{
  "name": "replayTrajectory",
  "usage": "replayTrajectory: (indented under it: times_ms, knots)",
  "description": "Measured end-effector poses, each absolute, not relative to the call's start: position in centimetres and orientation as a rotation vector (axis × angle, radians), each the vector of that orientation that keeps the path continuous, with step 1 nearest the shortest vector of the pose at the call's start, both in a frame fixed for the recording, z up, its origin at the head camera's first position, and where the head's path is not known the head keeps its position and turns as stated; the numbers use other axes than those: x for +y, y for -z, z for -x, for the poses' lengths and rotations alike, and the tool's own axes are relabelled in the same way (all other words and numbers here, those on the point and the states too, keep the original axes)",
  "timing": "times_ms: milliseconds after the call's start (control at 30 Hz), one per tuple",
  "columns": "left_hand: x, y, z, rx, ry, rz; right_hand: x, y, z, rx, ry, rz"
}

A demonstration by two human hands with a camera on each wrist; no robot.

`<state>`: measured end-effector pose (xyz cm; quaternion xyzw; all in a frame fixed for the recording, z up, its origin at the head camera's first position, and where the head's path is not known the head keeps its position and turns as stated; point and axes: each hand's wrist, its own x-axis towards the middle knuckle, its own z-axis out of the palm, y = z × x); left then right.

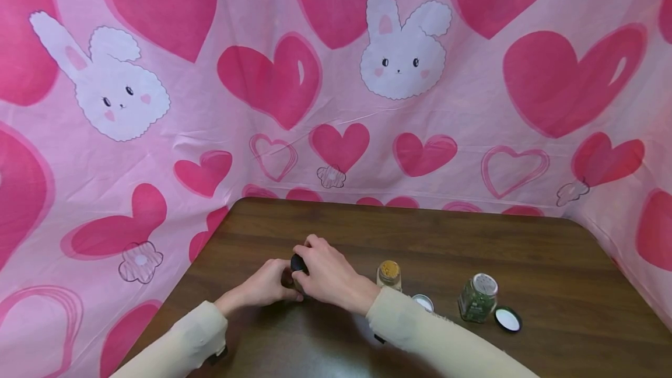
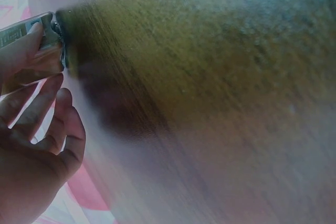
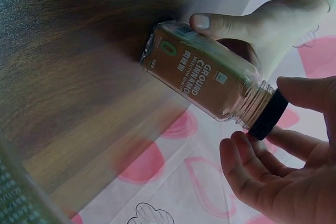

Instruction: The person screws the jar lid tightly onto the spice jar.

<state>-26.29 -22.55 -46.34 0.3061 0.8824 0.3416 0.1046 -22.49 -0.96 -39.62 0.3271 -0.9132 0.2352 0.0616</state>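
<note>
A clear glass jar labelled ground cinnamon (image 3: 197,72) holds brown powder and stands with its base at the table. My left hand (image 1: 262,284) grips the jar's body, thumb along one side in the right wrist view; in the left wrist view the jar's lower end (image 2: 50,59) shows between thumb and fingers. At the jar's top sits a black lid (image 3: 269,115), with glass threads visible below it. My right hand (image 1: 333,279) pinches this lid between thumb and fingers. Both hands hide most of the jar in the head view.
Right of the hands stands an uncapped jar of yellow-brown powder (image 1: 389,274), with a white-lined lid (image 1: 422,302) beside it, partly behind the right sleeve. Farther right are a jar of green herbs (image 1: 476,302) with a perforated top and an upturned black lid (image 1: 507,319).
</note>
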Motion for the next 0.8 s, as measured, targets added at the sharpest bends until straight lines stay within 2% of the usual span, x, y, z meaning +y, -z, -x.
replayTrajectory:
  times_ms: [800]
  knots:
    - [-22.56,45.99,26.10,2.591,-1.001,-0.884,-1.13,39.98,22.52,-2.827,-0.675,-0.974]
